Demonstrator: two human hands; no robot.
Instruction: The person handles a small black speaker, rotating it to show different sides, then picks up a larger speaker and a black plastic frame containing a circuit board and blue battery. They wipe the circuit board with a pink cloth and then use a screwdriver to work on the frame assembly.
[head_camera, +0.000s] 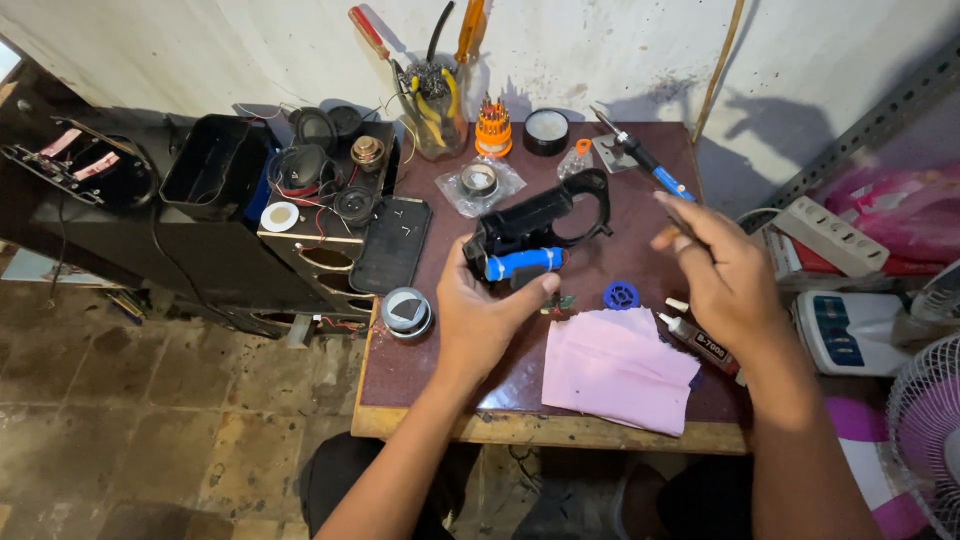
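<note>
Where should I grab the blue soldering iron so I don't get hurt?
Grip the soldering iron by its blue handle end, coming from the right side of the table. Its thin metal tip points away toward the wall, so the handle lies nearest the right hand.

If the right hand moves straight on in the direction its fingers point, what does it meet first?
The right hand points up and left, so it would probably first meet the blue-handled soldering iron lying on the dark red table. Depth is unclear.
</note>
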